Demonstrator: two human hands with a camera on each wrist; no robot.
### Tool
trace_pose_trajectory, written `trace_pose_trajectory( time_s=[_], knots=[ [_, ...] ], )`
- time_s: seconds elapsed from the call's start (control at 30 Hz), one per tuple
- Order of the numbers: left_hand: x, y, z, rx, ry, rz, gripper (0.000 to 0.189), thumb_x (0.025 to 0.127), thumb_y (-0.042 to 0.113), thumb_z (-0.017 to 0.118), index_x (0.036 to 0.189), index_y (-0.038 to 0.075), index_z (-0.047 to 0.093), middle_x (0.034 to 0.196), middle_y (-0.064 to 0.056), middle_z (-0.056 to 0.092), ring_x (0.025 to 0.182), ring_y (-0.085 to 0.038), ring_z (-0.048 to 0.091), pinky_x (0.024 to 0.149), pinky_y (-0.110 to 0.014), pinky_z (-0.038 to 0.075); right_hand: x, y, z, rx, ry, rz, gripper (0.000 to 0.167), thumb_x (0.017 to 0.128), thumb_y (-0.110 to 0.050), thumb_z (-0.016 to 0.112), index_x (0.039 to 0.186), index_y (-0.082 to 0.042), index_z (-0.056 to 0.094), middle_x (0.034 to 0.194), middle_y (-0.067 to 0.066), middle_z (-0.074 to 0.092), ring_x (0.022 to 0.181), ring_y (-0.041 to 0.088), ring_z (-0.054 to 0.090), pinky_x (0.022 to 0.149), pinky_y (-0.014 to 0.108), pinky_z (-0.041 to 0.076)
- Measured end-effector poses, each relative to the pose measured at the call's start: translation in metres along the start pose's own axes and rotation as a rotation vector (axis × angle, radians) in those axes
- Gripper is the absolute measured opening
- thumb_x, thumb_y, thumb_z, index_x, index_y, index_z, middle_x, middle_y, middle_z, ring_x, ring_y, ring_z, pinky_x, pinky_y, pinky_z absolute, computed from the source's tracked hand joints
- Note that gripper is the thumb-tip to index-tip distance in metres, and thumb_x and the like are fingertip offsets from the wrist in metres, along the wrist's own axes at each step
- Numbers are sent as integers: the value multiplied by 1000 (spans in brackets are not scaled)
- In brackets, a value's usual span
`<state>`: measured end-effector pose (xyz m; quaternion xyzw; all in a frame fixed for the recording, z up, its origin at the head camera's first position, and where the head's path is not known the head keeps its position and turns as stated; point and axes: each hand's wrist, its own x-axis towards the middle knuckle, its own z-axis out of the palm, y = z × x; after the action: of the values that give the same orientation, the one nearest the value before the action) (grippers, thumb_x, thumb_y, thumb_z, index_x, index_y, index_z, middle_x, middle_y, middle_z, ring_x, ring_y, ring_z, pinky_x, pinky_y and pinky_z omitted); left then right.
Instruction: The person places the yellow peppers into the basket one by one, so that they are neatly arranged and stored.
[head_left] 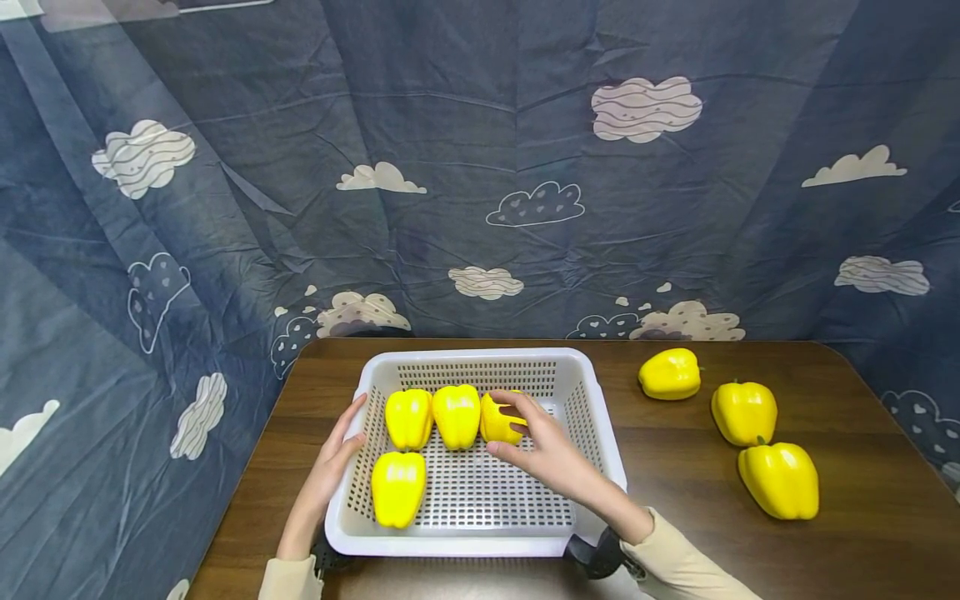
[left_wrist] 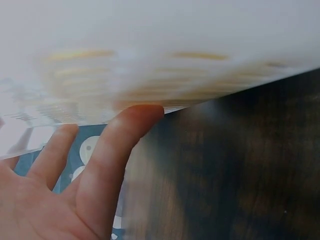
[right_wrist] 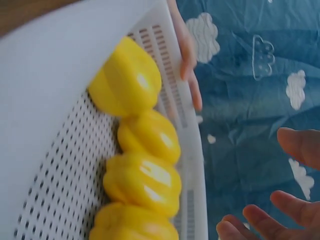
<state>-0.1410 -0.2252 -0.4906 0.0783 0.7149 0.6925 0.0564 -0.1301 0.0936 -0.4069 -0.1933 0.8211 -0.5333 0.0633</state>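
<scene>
Head view: a person's right hand (head_left: 551, 454), fingers parted and gripping nothing, hovers over a yellow bell pepper (head_left: 493, 422) in a white perforated basket (head_left: 450, 547), while the left hand (head_left: 326, 467), fingers extended, rests against the basket's left side. Two neighboring peppers (head_left: 456, 417) complete the row; a fourth pepper (head_left: 398, 490) lies nearer the person. Three loose peppers (head_left: 744, 413) sit on the brown tabletop (head_left: 675, 467), right of the basket.

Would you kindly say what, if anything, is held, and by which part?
Nothing, apparently; the left grip touches the basket from outside; the right grip hovers open.
</scene>
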Motion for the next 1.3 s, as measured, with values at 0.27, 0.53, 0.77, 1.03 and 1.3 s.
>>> trace_pose_trajectory(
  time_s=[0.27,0.53,0.77,1.03,1.3],
  knots=[
    [-1,2,1,-13,-12,23,55,101,10,36,153,13,18,157,-19,9,135,-49,23,97,-63,32,-9,15,-27,-4,68,-41,61,86,-13,71,137,2,42,137,21,44,124,39,44,100,50,38],
    [-1,3,2,-26,-14,20,55,101,9,35,153,13,18,157,-20,9,134,-49,24,97,-62,32,-17,30,-51,11,147,-35,57,86,-8,70,136,0,43,140,18,43,125,35,45,100,46,39],
    [-1,3,2,-31,-10,17,55,101,8,35,153,14,19,157,-19,9,134,-50,24,96,-63,33,-25,42,-72,53,211,-48,57,86,-6,70,136,0,42,138,18,45,121,31,47,98,26,42],
    [-2,2,1,-22,-7,20,55,101,10,36,153,13,19,157,-18,10,135,-49,24,97,-63,32,-31,52,-94,32,294,-21,55,90,-10,66,138,-3,40,136,16,46,117,32,48,93,15,40],
    [-2,2,0,-23,-14,25,55,101,12,37,153,14,19,157,-18,10,134,-48,25,96,-63,34,-36,72,-108,-41,432,21,60,88,-13,69,139,-5,40,135,12,47,118,21,45,91,10,38]
  ],
)
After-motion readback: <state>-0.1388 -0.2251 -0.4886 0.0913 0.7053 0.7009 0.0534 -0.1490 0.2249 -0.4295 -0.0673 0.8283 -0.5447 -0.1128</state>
